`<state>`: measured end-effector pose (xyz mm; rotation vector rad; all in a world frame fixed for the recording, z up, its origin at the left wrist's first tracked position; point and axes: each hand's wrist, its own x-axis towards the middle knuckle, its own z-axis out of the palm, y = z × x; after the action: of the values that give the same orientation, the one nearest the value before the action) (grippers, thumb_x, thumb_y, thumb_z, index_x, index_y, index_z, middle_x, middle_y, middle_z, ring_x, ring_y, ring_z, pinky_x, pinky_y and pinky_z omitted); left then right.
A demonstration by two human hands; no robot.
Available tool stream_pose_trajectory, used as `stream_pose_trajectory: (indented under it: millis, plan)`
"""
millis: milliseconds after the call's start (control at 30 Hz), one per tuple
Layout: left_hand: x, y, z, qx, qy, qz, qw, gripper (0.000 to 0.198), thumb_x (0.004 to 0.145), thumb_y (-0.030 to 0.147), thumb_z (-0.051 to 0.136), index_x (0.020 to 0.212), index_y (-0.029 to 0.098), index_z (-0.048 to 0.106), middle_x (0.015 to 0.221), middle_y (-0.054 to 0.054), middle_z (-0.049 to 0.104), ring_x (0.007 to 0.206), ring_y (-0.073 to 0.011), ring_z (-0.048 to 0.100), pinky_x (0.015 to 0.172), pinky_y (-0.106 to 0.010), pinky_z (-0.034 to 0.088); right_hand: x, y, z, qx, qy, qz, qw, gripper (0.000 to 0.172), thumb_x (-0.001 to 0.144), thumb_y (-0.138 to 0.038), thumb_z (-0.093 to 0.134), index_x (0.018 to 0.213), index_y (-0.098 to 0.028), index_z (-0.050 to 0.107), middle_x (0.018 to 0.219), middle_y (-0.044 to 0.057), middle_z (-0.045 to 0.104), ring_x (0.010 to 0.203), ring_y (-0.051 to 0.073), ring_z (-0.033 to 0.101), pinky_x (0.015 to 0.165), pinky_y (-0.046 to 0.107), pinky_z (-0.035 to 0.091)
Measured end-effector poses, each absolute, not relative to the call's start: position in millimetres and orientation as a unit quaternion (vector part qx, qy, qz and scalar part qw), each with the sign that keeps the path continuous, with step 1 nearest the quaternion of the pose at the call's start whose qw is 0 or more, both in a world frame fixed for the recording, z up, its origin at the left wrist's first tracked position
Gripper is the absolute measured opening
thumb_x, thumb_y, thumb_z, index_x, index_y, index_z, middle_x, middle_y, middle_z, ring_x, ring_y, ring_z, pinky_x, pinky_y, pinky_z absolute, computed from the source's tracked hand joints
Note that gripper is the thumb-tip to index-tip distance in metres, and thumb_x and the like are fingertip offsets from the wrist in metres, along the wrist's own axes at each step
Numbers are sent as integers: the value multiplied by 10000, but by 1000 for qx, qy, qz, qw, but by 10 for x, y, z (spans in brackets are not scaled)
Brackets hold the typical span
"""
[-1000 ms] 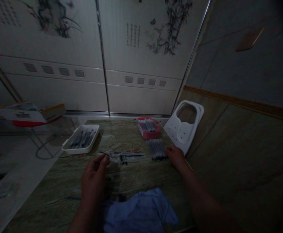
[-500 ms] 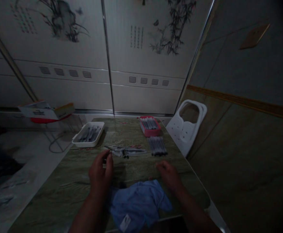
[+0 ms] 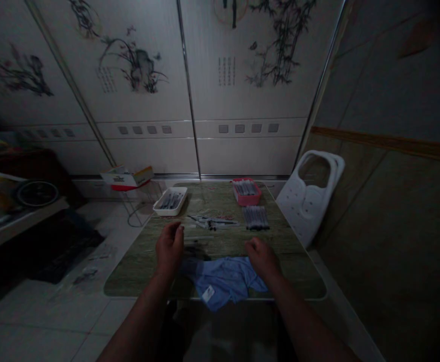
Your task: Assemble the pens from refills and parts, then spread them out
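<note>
My left hand [image 3: 170, 247] is raised over the table's near left part, its fingers curled toward the thumb; anything in the pinch is too dark to make out. A thin pale tube [image 3: 201, 237] shows just right of it. My right hand [image 3: 260, 256] is closed like a fist at the right end of a crumpled blue cloth [image 3: 223, 276], which hangs over the near edge. What it holds, if anything, is hidden. Beyond both hands lies a loose pile of pen parts [image 3: 212, 221]. To its right, slim pens with dark ends [image 3: 255, 217] lie in a neat row.
A white tray [image 3: 183, 200] with dark-and-clear pen pieces stands at the back left of the wooden table [image 3: 137, 274]. At the back right is a pink box [image 3: 250, 200] of pens. A white folding chair [image 3: 306, 201] leans beside the right edge; a red stool carries an open carton [image 3: 127, 177].
The camera view has swung left and drawn back, showing more floor and the table's near edge. Both hands stay closed over the table, my right hand now nearer the cloth.
</note>
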<state>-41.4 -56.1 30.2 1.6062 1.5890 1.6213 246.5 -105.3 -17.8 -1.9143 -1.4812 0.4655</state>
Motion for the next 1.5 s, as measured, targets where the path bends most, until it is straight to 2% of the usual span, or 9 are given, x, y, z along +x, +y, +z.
stream_pose_trajectory:
  millis: [133, 267, 433, 533, 633, 900, 1033, 1200, 1500]
  plan:
    - [-701, -830, 190, 551, 599, 549, 190, 381, 830, 496, 652, 1057, 194, 704, 1046, -109, 735, 998, -266, 684, 917, -388, 508, 2489, -1079, -167, -725, -572, 184, 336, 342, 977, -451, 474, 776, -233, 643, 718, 16, 657, 651, 157, 546, 580, 272, 240]
    - [-1010, -935, 83, 539, 625, 527, 201, 451, 820, 519, 651, 1102, 169, 687, 1061, -125, 737, 1001, -270, 691, 910, -398, 516, 2511, -1071, -189, -725, -573, 196, 329, 344, 964, -467, 487, 762, -235, 642, 719, 18, 656, 647, 160, 541, 576, 277, 230]
    - [-1326, -968, -7, 548, 652, 491, 183, 370, 796, 497, 669, 996, 189, 716, 991, -122, 756, 956, -299, 702, 897, -444, 516, 2560, -975, -303, -708, -579, 225, 337, 348, 949, -450, 498, 718, -223, 624, 683, 18, 646, 649, 165, 553, 596, 270, 277]
    - [-1429, -969, -49, 551, 670, 466, 174, 304, 784, 466, 675, 934, 206, 725, 928, -109, 762, 919, -310, 706, 876, -456, 515, 2596, -876, -347, -684, -577, 280, 347, 326, 900, -433, 551, 673, -210, 624, 644, 24, 642, 620, 172, 553, 585, 276, 296]
    - [-1447, -920, -87, 559, 676, 447, 171, 310, 801, 455, 660, 971, 206, 728, 954, -111, 764, 937, -311, 706, 876, -450, 515, 2611, -766, -289, -648, -575, 345, 361, 315, 837, -398, 602, 594, -197, 609, 585, 31, 616, 575, 175, 533, 554, 282, 296]
    - [-1039, -664, -92, 620, 662, 384, 173, 345, 870, 461, 584, 1053, 201, 717, 1076, -97, 763, 997, -264, 709, 880, -381, 538, 2526, -547, 119, -576, -584, 371, 436, 327, 818, -478, 575, 642, -203, 585, 587, -22, 538, 596, 162, 515, 534, 254, 333]
    - [-738, -536, -49, 645, 646, 365, 180, 318, 885, 438, 576, 1047, 203, 716, 1046, -80, 764, 966, -246, 713, 846, -359, 545, 2439, -544, 27, -586, -510, 390, 494, 314, 839, -505, 547, 705, -228, 606, 562, -36, 499, 563, 168, 499, 527, 263, 362]
    - [-481, -272, -45, 697, 632, 306, 147, 278, 925, 377, 541, 1057, 201, 711, 1069, -82, 762, 986, -224, 710, 862, -342, 537, 2356, -547, -81, -584, -477, 383, 533, 307, 831, -504, 569, 649, -256, 559, 546, -39, 488, 554, 172, 492, 510, 262, 351]
    - [-172, 292, 9, 750, 626, 204, 67, 244, 904, 197, 574, 1090, 190, 732, 1140, -105, 732, 1125, -243, 640, 994, -378, 460, 2410, -438, -94, -592, -448, 334, 581, 351, 856, -528, 549, 664, -240, 608, 555, -29, 505, 583, 186, 510, 537, 275, 351]
